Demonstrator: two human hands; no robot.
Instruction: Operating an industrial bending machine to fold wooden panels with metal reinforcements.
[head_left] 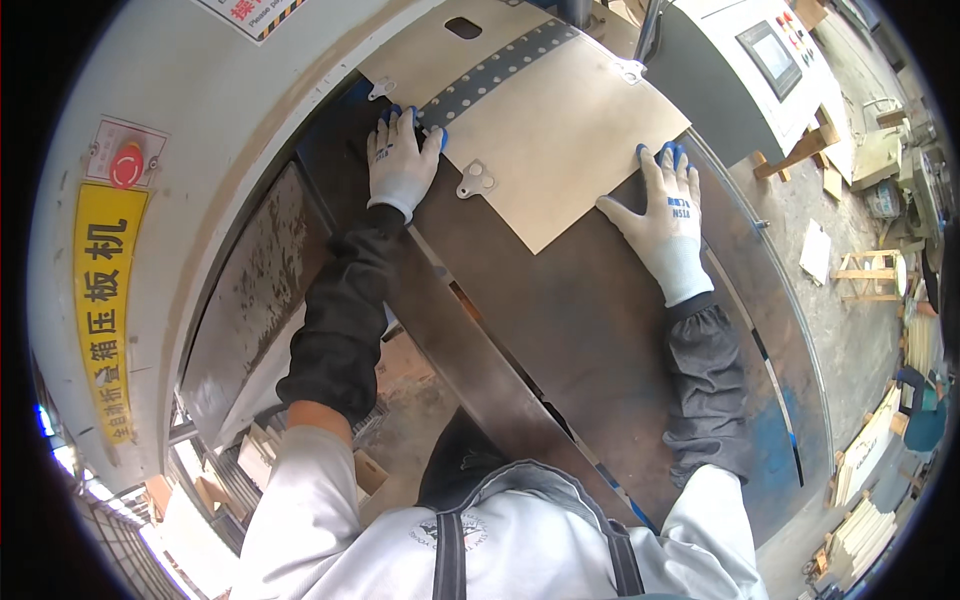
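Apron strap (449,562) nearest, over white shirt (545,550) with round emblem (473,530). Board (585,135) lies at far end of dark table (570,330). Left hand (398,165), gloved, fingers slightly spread at its left edge; right hand (668,205), gloved, spread wide at its near right edge; neither clasped round it. Judged light, stiff, rather slippery, corners easily dented; hold opposite edges, clear of tabs (476,179). Writing: black characters on yellow label (105,290), left; blue print (680,207) on gloves

panel (565,140) on worktable (590,310), far end | push-button (127,165) left of worktable | screen (769,50) right of panel | stool (868,273) right of worktable
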